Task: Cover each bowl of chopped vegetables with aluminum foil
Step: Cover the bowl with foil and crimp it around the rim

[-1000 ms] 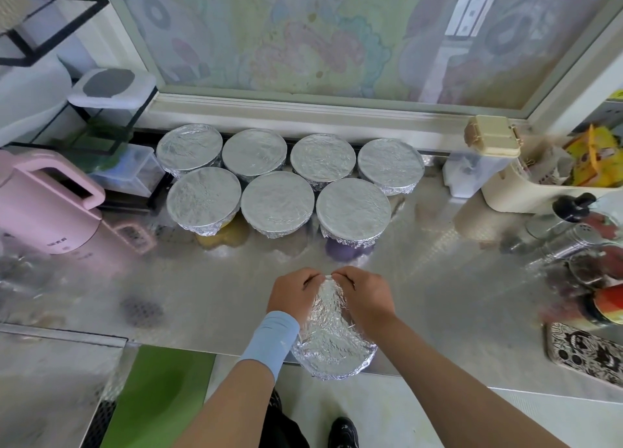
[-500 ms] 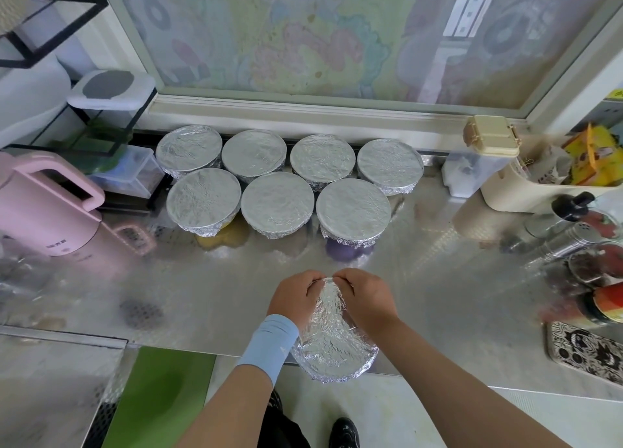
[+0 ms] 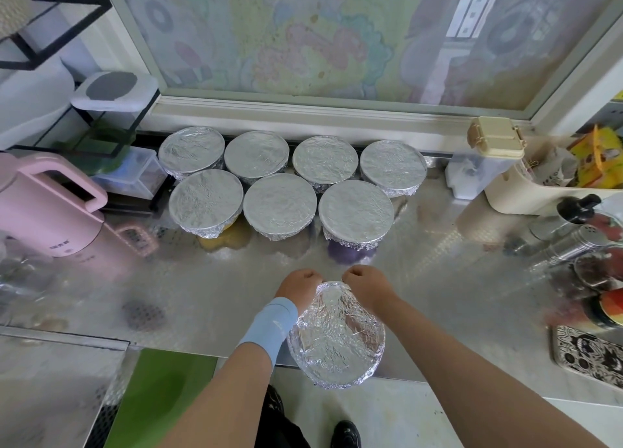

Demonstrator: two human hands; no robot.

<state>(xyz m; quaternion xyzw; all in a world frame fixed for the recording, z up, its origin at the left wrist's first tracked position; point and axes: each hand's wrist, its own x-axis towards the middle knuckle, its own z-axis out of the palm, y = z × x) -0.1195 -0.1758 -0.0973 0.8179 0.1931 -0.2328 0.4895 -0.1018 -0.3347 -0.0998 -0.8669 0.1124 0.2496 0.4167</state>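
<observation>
At the near edge of the steel counter (image 3: pixel 438 279), the left hand (image 3: pixel 298 287) and the right hand (image 3: pixel 367 287) sit knuckles-up on the far rim of a foil-covered bowl (image 3: pixel 337 343), fingers curled under and pinching the foil there — one hand on each side, a small gap between them. The left wrist wears a pale blue band (image 3: pixel 269 326). The foil on this bowl is crinkled and tucked down around the rim, and the bowl overhangs the counter's front edge.

Further back, against the window ledge, seven covered bowls (image 3: pixel 279 206) stand in two rows — four behind, three in front, rims nearly touching, each with foil stretched flat across the top. To the left stands a pink kettle (image 3: pixel 50 211); to the right, a cream container (image 3: pixel 536 191), bottles and a patterned phone (image 3: pixel 590 360) lying flat.
</observation>
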